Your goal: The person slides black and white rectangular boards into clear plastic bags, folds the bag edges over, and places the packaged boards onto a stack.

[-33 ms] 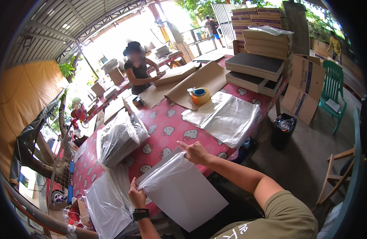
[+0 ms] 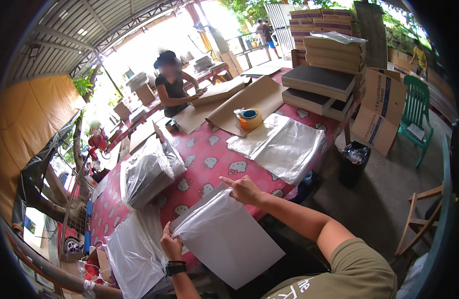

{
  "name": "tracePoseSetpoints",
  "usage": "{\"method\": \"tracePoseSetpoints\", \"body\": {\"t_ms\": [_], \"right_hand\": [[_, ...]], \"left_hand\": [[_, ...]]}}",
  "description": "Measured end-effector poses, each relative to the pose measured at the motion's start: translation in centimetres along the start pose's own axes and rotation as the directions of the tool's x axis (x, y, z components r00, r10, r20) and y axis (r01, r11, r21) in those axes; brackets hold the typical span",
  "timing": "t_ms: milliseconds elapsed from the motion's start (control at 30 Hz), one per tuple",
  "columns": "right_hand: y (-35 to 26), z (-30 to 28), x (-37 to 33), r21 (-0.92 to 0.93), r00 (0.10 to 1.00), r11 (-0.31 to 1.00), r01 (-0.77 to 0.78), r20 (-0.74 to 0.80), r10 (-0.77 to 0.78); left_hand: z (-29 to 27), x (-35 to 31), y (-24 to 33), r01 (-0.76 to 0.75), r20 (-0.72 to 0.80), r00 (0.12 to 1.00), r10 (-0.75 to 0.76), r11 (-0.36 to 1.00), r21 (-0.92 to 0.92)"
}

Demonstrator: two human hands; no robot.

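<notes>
A white board (image 2: 239, 244) slants over the table's near edge, partly covered by a clear plastic sleeve (image 2: 204, 214) bunched along its upper end. My left hand (image 2: 171, 243), with a dark band at the wrist, grips the sleeve at the left corner. At the right corner my right hand (image 2: 245, 190) pinches the same plastic, its index finger pointing out past the edge. Beside my left forearm lies a pile of plastic-covered sheets (image 2: 134, 254). A stack of clear plastic sleeves (image 2: 284, 149) is on the table beyond my right hand.
A plastic-wrapped stack (image 2: 147, 174) stands left on the pink table (image 2: 204, 164). Tape rolls (image 2: 250, 118) and brown paper (image 2: 249, 102) lie farther off, near a co-worker (image 2: 172, 84). Dark boards (image 2: 319, 82), a black bin (image 2: 353, 162) and a green chair (image 2: 416, 114) are at right.
</notes>
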State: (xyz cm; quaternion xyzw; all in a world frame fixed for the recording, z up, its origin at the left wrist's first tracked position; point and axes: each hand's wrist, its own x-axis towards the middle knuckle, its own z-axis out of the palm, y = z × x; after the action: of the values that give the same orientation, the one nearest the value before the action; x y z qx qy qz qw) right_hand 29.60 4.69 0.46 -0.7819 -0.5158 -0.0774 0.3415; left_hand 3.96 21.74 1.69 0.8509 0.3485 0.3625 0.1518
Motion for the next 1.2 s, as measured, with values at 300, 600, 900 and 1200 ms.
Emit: {"method": "tracePoseSetpoints", "body": {"t_ms": [300,600,900,1200], "right_hand": [[-0.6,-0.6,-1.0,-0.128,0.984,0.978,0.166,-0.036,-0.172],[-1.8,-3.6,-3.4,0.052,0.879,0.925,0.377,-0.336,-0.339],[-4.0,-6.5,-4.8,0.016,0.847,0.897,0.441,-0.338,-0.410],[-4.4,-7.3,-5.9,0.312,0.928,0.892,0.327,-0.286,-0.240]], "left_hand": [[-0.6,-1.5,-0.2,-0.007,0.011,1.000,0.007,1.000,0.003],[-3.6,-3.0,0.9,-0.057,-0.076,0.996,0.045,0.986,-0.157],[-6.4,-4.4,1.1,-0.162,-0.160,0.977,0.142,0.979,-0.122],[-7.6,-5.0,0.5,-0.040,-0.092,0.996,0.011,0.948,-0.316]]}}
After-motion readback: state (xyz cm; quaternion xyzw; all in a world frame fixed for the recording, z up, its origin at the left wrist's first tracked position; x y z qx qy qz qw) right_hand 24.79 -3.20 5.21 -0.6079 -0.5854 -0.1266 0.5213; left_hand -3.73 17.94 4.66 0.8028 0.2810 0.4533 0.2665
